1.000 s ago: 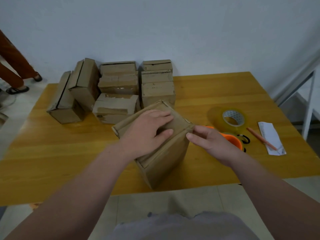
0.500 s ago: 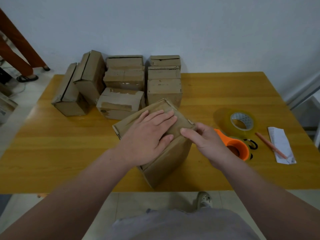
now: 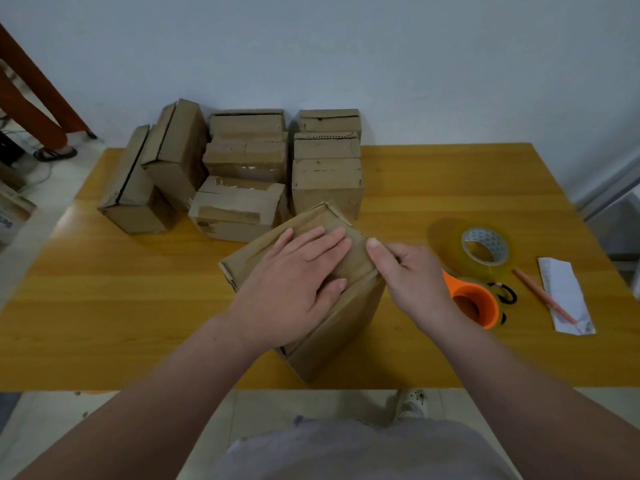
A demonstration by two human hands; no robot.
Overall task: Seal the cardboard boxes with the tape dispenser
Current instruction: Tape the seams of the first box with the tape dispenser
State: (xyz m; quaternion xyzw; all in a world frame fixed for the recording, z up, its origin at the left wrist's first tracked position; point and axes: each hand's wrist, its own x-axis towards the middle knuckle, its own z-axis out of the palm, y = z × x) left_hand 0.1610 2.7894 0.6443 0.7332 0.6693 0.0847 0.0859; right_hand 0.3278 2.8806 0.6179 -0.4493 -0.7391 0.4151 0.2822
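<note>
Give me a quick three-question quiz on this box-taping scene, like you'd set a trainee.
1. True or false: the left hand lies flat on top of the nearest brown cardboard box, while the right hand pinches its edge.
2. The orange tape dispenser is: A) in the left hand B) in the right hand C) in neither hand.
3. Fill in: the clear tape roll lies on the yellow wooden ____.
Key: 1 true; 2 C; 3 table.
</note>
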